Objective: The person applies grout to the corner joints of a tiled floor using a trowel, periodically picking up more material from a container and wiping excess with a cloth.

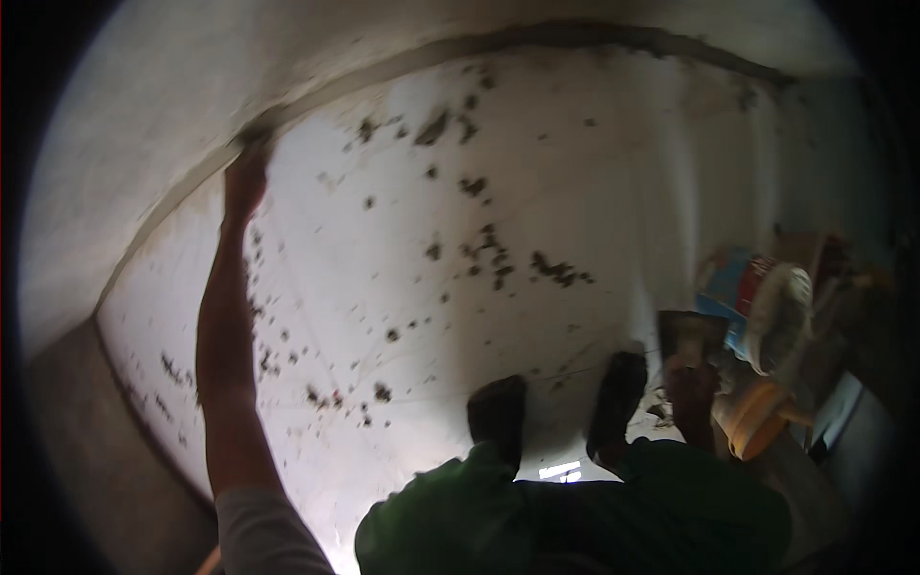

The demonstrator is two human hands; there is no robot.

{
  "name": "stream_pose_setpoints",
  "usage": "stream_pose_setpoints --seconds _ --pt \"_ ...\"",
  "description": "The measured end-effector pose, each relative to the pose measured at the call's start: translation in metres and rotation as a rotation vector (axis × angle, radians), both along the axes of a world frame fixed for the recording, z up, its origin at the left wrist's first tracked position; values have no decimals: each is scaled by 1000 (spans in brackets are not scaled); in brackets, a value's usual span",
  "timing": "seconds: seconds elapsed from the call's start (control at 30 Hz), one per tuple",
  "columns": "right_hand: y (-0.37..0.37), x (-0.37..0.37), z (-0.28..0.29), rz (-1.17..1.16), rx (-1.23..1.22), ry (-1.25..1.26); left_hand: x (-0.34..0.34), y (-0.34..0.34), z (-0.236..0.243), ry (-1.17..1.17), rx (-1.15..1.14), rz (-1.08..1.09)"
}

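My left arm reaches far forward over the pale floor, and my left hand (247, 182) is at the grey strip (422, 59) where floor and wall meet. A dark smudge lies at its fingertips; the fingers are too dark and blurred to make out. My right hand (692, 391) is low at the right, beside my right shoe (619, 398). It is closed on a flat, square-edged plate (692, 331), dark with a paler patch in the middle. Dark crumbs and clumps (494, 254) lie scattered over the floor.
To the right of the plate leans a blue, red and white container or bag (743, 287), its kind unclear. An orange plastic vessel (757, 420) lies near my right hand. The pale wall (192, 86) curves along the far and left sides. My left shoe (498, 412) stands at centre.
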State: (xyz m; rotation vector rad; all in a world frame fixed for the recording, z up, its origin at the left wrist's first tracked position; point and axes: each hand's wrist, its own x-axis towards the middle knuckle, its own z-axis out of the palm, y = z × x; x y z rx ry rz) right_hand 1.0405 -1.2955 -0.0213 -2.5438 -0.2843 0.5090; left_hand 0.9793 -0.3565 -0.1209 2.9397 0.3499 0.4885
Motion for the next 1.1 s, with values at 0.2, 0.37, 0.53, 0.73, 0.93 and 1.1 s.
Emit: stream_pose_setpoints --seconds 0.2,0.37,0.53,0.73,0.93,1.1 --pt "120 40 95 -32 193 132 -8 -12 10 310 -194 529" --pt "119 24 94 -49 219 45 -3 -119 -2 -283 72 354" --pt "97 12 110 -47 324 -5 74 -378 37 -206 -537 -180" --pt "95 0 142 -62 436 -193 146 -566 111 117 -977 -530" --pt "63 -12 173 -445 287 -679 214 -680 154 381 -986 -595" --pt "19 -26 211 -895 523 -498 237 -728 190 500 -950 -645"
